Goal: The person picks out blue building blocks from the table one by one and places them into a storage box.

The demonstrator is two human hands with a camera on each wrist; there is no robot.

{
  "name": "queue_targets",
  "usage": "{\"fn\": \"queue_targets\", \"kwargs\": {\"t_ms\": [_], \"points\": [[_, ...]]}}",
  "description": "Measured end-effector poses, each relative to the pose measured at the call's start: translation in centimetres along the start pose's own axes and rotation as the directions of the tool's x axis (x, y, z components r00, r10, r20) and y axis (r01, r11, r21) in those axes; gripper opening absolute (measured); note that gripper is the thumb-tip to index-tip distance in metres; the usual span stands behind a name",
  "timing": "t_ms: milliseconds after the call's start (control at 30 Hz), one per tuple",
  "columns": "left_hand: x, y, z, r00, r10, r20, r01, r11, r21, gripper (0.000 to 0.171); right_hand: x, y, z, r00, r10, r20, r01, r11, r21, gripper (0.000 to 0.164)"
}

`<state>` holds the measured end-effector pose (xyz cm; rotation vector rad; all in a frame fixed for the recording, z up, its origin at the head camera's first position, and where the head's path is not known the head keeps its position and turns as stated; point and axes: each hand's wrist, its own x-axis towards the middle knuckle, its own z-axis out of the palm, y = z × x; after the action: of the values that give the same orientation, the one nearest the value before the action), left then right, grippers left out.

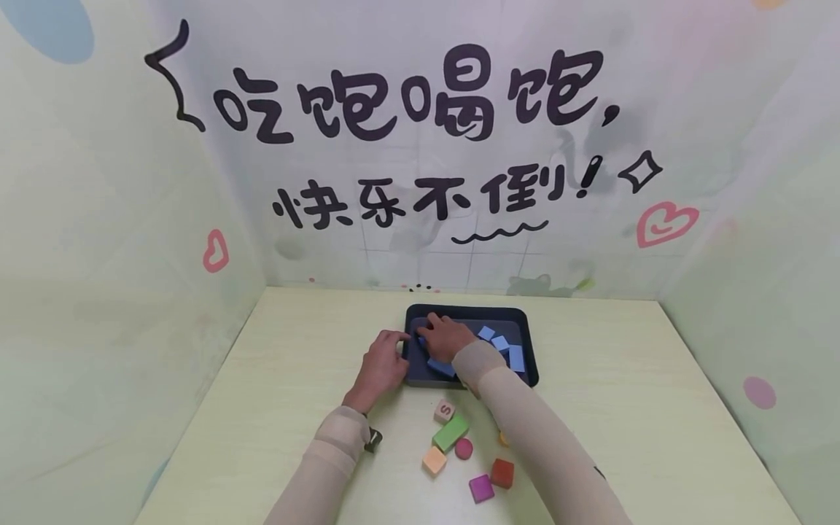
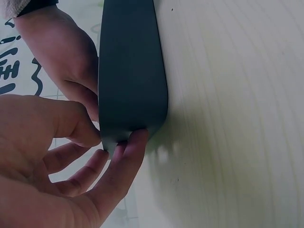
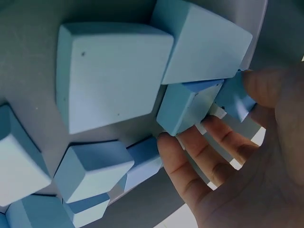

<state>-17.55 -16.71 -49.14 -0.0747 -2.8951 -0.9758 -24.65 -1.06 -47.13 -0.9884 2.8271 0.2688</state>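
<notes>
A dark rectangular tray [image 1: 499, 313] holds several blue wooden blocks [image 1: 517, 358]. My left hand [image 1: 383, 362] is at its left end; in the left wrist view the fingertips [image 2: 138, 137] press the outer wall near a corner while the thumb lies at the rim. Reaching over the tray, my right hand [image 1: 448, 338] has its fingers down at the left inside. In the right wrist view, a small blue block [image 3: 235, 99] sits between the right thumb and fingers. Another blue block [image 3: 187, 107] lies right at the fingertips, beside two larger ones.
Loose blocks lie on the table in front of the tray: a lettered cube [image 1: 444, 410], a green block [image 1: 450, 433], a pink round piece [image 1: 463, 448], an orange cube [image 1: 434, 461], a red cube [image 1: 502, 473] and a magenta one [image 1: 481, 488]. A printed backdrop [image 1: 394, 262] stands behind.
</notes>
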Motion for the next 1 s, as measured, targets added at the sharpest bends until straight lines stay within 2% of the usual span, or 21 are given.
{"fn": "queue_targets", "kwargs": {"t_ms": [367,567,633,733,867,1000], "points": [[0.0,0.0,0.2,1.0,0.012,-0.01,-0.012,1.0,-0.015,0.043,0.0,0.3,0.0,1.0,0.012,0.024,-0.013,0.999,0.053,0.049],[0.1,-0.1,0.3,1.0,0.01,-0.01,-0.01,1.0,-0.007,0.044,0.0,1.2,0.2,0.999,-0.034,0.008,0.033,0.996,0.078,0.048],[0.2,-0.1,0.3,1.0,0.011,-0.014,-0.011,1.0,-0.003,0.044,-0.2,1.7,0.1,0.998,-0.058,-0.029,0.06,0.995,0.077,0.046],[0.3,0.0,0.2,1.0,0.012,-0.023,-0.012,1.0,-0.005,0.044,-0.8,2.6,-0.2,0.986,-0.103,-0.129,0.11,0.993,0.051,0.043],[0.5,0.1,0.0,1.0,0.012,-0.029,-0.013,1.0,-0.007,0.045,-2.4,3.7,-0.8,0.953,-0.152,-0.261,0.16,0.987,0.01,0.043],[0.7,0.1,0.1,0.999,0.011,-0.031,-0.012,1.0,-0.015,0.045,-4.7,4.3,-1.3,0.918,-0.171,-0.359,0.183,0.983,-0.001,0.041]]}}
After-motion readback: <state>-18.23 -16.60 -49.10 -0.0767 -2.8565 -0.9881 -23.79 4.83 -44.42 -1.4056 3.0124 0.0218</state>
